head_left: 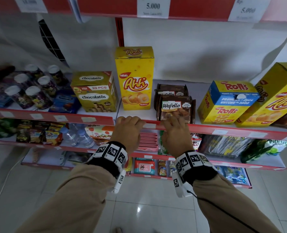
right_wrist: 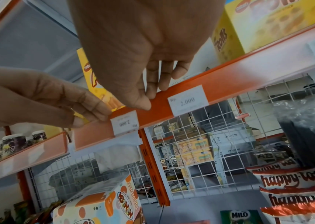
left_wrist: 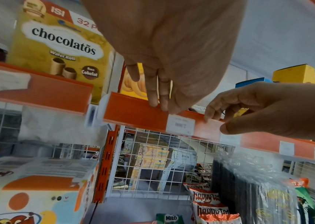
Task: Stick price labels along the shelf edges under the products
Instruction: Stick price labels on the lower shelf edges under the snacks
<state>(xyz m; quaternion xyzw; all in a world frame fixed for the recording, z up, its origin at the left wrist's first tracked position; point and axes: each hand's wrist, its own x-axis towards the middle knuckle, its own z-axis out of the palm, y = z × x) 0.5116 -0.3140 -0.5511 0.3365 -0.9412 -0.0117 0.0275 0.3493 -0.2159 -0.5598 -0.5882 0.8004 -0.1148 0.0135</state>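
A white price label reading 2.000 sits upside down in the red shelf edge strip, below the yellow Ahh box and the Wafello packs. My left hand grips the strip's top edge just left of the label, fingers curled over it. My right hand pinches the strip just right of the label, thumb in front and fingers behind. A second 2.000 label sits upright farther right on the strip.
A Chocolatos box stands left of the Ahh box, a Rolls box to the right. The strip on the left carries several labels. Lower shelves hold snack bags and bottles. Large price cards hang on the upper shelf edge.
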